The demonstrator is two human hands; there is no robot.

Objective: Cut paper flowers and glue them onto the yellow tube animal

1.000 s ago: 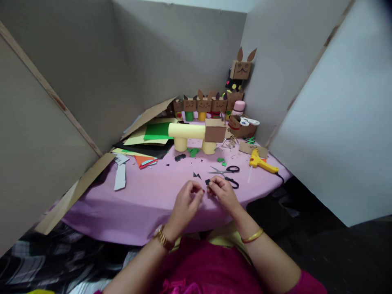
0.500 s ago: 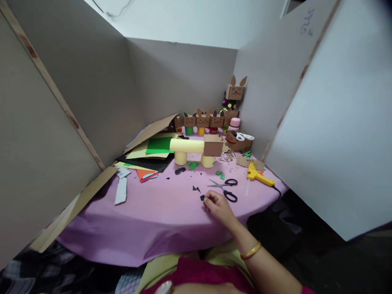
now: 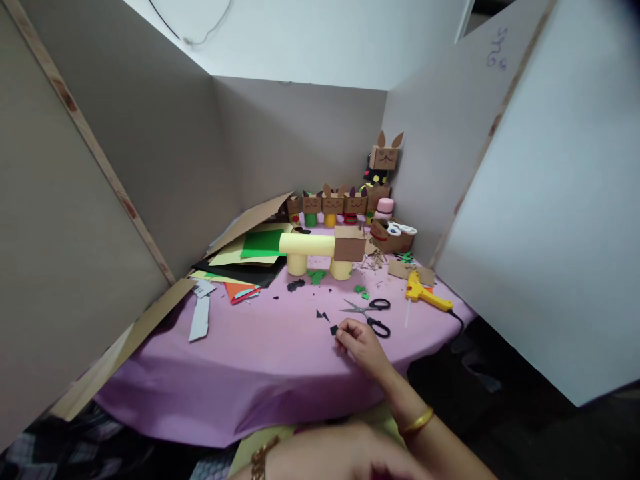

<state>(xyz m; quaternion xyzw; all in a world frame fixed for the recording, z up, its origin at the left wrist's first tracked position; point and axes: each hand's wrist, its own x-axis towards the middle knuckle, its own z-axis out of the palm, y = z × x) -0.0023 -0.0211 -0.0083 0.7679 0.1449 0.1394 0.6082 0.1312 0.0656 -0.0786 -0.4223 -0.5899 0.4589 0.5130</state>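
My right hand is closed in a pinch over the purple cloth, its fingertips on a small black paper piece. Two little black paper triangles lie just beyond it. Black-handled scissors rest partly spread beside that hand, blades pointing left. At the bottom edge, close to the camera, my left hand is large and smeared, so its fingers cannot be made out. Farther back stands a figure of pale yellow paper tubes with a brown cardboard box at its right end.
A yellow glue gun lies at the right. Green, black and orange paper sheets are stacked at the left. Several cardboard animal figures line the back, near a box holding white scissors. Grey panels enclose the table.
My left hand has come up into view at the bottom edge, over my lap. The view has shifted slightly; my right hand keeps its pinch on the black paper piece.
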